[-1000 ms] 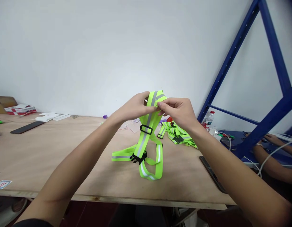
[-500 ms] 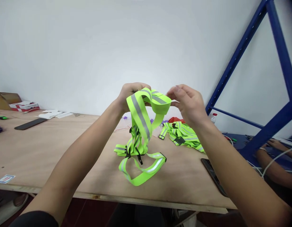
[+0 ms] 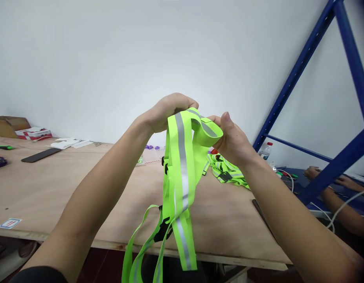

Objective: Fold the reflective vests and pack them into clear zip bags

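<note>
A neon-yellow reflective strap harness [image 3: 182, 165] with grey stripes and black buckles hangs in front of me above the table. My left hand [image 3: 170, 110] is closed on its top, with the fingertips partly hidden behind the webbing. At the looped end of the strap, my right hand [image 3: 230, 137] holds the band, thumb up and fingers behind the loop. The lower straps dangle past the table's front edge. Behind my right forearm lies a heap of similar reflective straps [image 3: 230, 173] on the table.
The wooden table [image 3: 67, 173] carries a dark flat bar [image 3: 40, 155], white papers [image 3: 68, 143] and a box [image 3: 33, 133] at left. A bottle [image 3: 265, 150] and a blue metal frame [image 3: 300, 74] stand at right. Another person's hands [image 3: 313, 173] are beyond the frame.
The harness has been lifted and drawn closer, so its straps now hang over the table edge instead of touching the tabletop. My right hand has closed in on the loop.
</note>
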The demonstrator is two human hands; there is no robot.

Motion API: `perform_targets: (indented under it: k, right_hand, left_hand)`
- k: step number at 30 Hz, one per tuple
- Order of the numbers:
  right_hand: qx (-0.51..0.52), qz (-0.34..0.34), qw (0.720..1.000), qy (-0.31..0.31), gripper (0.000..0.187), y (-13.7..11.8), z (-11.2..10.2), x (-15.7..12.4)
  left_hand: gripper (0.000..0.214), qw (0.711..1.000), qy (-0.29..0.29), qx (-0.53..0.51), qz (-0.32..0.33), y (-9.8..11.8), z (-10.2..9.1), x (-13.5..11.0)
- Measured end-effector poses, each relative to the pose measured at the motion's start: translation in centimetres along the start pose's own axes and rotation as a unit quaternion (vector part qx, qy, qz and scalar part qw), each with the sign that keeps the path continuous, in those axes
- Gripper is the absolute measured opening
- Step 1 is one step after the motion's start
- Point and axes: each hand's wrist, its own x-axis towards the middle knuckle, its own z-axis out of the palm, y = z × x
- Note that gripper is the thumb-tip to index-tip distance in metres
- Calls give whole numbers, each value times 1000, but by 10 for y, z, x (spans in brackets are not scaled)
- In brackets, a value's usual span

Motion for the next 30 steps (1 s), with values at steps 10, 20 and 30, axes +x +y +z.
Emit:
perform_targets:
  k: [10, 20, 30]
  right_hand:
    - [58, 20, 998, 25, 29, 9, -6, -3]
    - [-277, -255, 870, 318, 26, 9, 1, -16]
    - [-325, -59, 929, 166, 31, 18, 17, -10]
  left_hand:
    - [31, 1000, -10, 16, -16, -11, -5, -1]
    - [22, 990, 118, -66, -39, -32, -3, 7]
    - [24, 956, 240, 135, 106, -33, 30, 8]
